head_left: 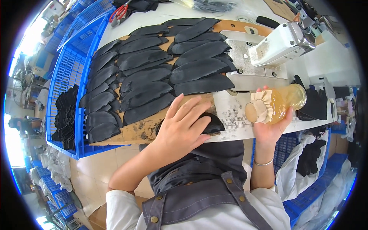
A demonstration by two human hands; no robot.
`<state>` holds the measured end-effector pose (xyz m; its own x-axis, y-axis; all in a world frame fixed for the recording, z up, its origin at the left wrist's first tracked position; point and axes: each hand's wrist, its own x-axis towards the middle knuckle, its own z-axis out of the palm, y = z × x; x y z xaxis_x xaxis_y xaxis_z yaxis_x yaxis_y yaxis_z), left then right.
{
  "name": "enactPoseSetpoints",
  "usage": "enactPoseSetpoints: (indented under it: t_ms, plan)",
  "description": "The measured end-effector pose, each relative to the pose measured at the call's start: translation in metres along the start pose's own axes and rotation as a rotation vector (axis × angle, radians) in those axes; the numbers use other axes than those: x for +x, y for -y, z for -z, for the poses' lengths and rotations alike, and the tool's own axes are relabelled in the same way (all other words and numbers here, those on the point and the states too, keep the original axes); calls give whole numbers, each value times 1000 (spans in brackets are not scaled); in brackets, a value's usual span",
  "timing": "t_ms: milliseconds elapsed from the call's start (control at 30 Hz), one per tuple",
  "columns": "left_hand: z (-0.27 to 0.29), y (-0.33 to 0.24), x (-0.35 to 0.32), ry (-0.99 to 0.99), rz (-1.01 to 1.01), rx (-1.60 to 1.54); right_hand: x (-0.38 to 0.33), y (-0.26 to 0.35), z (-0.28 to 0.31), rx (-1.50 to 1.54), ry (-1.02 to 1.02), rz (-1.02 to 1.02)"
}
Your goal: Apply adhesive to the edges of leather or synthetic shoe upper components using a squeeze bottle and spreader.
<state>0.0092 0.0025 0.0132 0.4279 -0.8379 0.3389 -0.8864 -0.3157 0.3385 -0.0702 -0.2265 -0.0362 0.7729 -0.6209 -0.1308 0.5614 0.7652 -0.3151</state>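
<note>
My left hand (pixel 183 126) lies flat, fingers spread, on a black curved leather piece (pixel 215 124) at the near edge of a brown board (pixel 149 129). My right hand (pixel 273 128) grips a clear bottle of amber liquid (pixel 285 102), tilted on its side, its mouth capped with a wad of beige cloth (pixel 257 111) that points toward the left hand. Several more black curved pieces (pixel 153 69) lie in overlapping rows across the board beyond my left hand.
A white sewing machine head (pixel 281 42) and its metal plate (pixel 253 74) stand behind the bottle. A blue plastic crate (pixel 76 76) at left holds a stack of black pieces (pixel 66 115). Red-handled scissors (pixel 119 12) lie at the far edge. More blue crates with bags sit at lower right.
</note>
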Motion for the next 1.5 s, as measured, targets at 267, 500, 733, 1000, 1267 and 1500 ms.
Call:
enactPoseSetpoints:
  t_ms: [267, 500, 733, 1000, 1267, 1500]
  plan:
    - [-11, -7, 4, -66, -34, -107, 0, 4, 7, 26, 105, -72]
    - [-9, 2, -4, -165, 43, -164, 2, 7, 13, 1, 254, -96]
    - [-14, -4, -10, -350, 294, -118, 1, 6, 11, -10, 205, -96]
    - [3, -4, -16, -460, 356, -179, 0, 5, 12, 19, 224, -110]
    - [100, 17, -71, -1012, 633, -640, 2, 5, 10, -7, 128, -40]
    - [90, 11, -21, -757, 421, -13, 2, 6, 11, 46, 167, -91]
